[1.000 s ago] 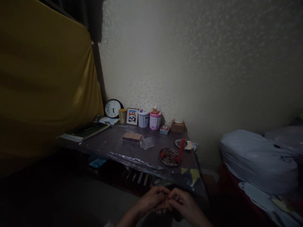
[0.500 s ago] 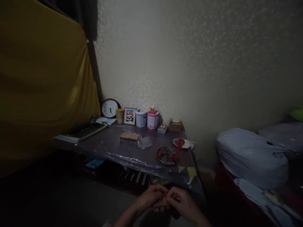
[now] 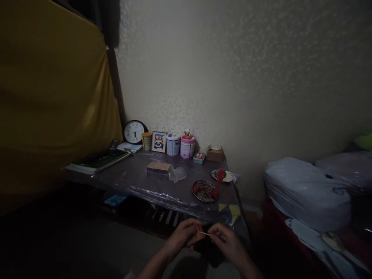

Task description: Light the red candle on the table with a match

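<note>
Orange-brown and small, a flat piece [image 3: 194,239] is held below the near side of the front dish [image 3: 207,201], clamped between the thumb and fingers of the left hand [image 3: 183,233]; it may be a little box, though the dim light leaves that unsure. The right hand [image 3: 223,239], also below the dish, has its fingertips pinched together on a thin pale stick [image 3: 205,233], whose far end overlaps the flat piece in this view. Inside the dish lie dark and pale bits, and a red handle [image 3: 220,182] rises from its right side. Behind the dish and to the right, a second dish [image 3: 212,175] bears pale sticks [image 3: 228,177]. To the left of the front dish are crumpled clear plastic [image 3: 178,174] and a block of brown-topped pieces [image 3: 158,168]; farther behind it stand a cardboard box [image 3: 215,155] and a pink can [image 3: 187,148].
</note>
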Demonstrator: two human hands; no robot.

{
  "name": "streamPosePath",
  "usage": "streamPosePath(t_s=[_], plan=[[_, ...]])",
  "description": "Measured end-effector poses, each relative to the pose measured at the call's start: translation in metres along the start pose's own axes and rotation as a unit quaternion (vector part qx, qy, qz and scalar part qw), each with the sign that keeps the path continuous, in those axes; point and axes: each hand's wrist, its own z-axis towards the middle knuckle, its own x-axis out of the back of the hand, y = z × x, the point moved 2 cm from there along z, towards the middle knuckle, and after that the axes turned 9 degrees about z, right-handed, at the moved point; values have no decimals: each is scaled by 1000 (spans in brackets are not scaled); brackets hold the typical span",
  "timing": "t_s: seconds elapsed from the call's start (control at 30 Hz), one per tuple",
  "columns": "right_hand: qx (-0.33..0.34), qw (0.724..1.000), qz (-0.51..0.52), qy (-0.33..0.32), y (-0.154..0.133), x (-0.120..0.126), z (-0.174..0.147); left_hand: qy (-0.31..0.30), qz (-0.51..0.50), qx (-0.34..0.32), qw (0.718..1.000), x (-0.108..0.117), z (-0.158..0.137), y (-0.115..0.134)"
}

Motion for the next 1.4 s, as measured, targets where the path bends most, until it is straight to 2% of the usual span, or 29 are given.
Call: streamPosePath(t_s=[0.2,0.47,0.67,0.77,0.93,1.0,1.2,1.4], plan=[[36,998,-1,60,-4,6,3,56,-40,-12,998,4,-4,14],[-17,977,156,142,-11,-10,5,86,-69,-23,994,4,-5,23],[-6,977,170,131,-25,-27,1,103,-91,-19,990,0,-3,21],[20,976,181,117,-27,-39,1,109,-95,-31,989,-3,-4,23],[150,973,115,136,-26,-56,-1,124,-102,-39,986,-9,-6,26],[179,972,69,137,-27,-62,-3,125,-104,-40,986,-10,-7,26],[222,968,-5,119,-40,-69,-9,137,-99,-56,984,-11,-8,25],[231,964,-39,123,-40,-69,-10,116,-113,-48,986,-14,-1,19]])
